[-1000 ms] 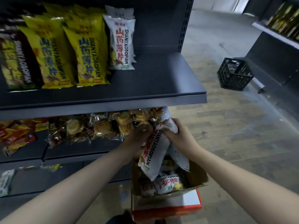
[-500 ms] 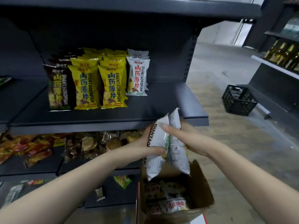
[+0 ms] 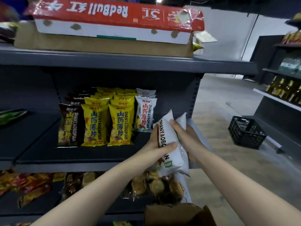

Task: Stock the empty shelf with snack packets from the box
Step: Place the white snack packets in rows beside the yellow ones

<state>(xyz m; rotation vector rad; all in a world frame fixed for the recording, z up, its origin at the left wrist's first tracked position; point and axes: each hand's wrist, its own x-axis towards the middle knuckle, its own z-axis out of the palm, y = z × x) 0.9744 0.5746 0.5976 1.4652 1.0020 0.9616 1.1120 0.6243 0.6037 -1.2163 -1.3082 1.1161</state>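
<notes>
Both my hands hold white snack packets (image 3: pixel 168 136) upright over the right end of the dark shelf (image 3: pixel 91 154). My left hand (image 3: pixel 158 142) grips the front packet from the left, thumb across its face. My right hand (image 3: pixel 185 136) clasps the packets from the right and behind. On the shelf stand rows of brown packets (image 3: pixel 69 126), yellow packets (image 3: pixel 107 124) and white packets (image 3: pixel 145 113), just left of my hands. The open cardboard box (image 3: pixel 177 214) shows at the bottom edge, its inside hidden.
A Red Bull carton (image 3: pixel 114 22) lies on the shelf above. Bagged pastries (image 3: pixel 156 185) and red packets (image 3: pixel 24 183) fill the shelf below. A black plastic crate (image 3: pixel 246 132) sits on the floor to the right, by another rack with bottles (image 3: pixel 283 90).
My hands have lifted the white packets from above the box up to the level of the shelf. My view has tilted upward, showing the top shelf and carton.
</notes>
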